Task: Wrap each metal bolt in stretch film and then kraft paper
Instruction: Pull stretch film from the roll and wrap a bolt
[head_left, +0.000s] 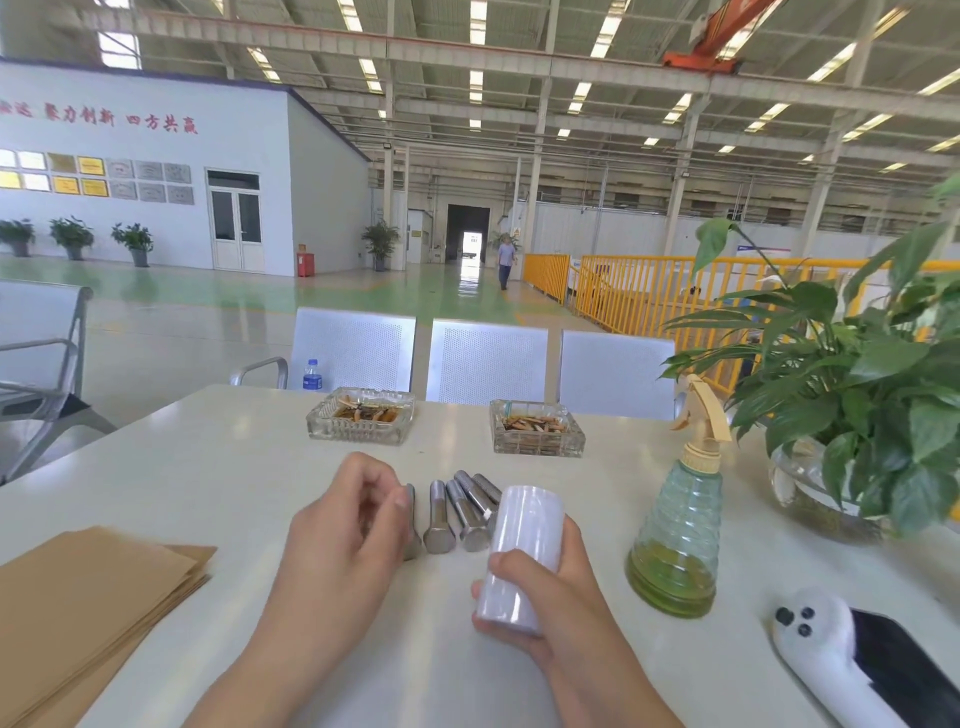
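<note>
- Right hand (545, 597): grip closed around the stretch film roll (524, 556), held tilted above the counter (218, 467).
- Left hand (343, 530): fingers curled, pinching near the leftmost bolt; whether it grips anything cannot be told.
- Kraft paper sheets (88, 597): stacked at near left.
- Metal bolts (457, 512): lying in a row beyond the hands, unwrapped.
- Spray bottle (680, 535): right of the bolts.
- Two glass ashtrays (361, 415): farther back.

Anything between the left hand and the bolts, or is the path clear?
Nothing visible in the way. The left hand hovers directly beside the row of bolts, fingertips next to the leftmost one. The stretch film roll is in the right hand, covering the row's right end, not the left hand's approach.
</note>
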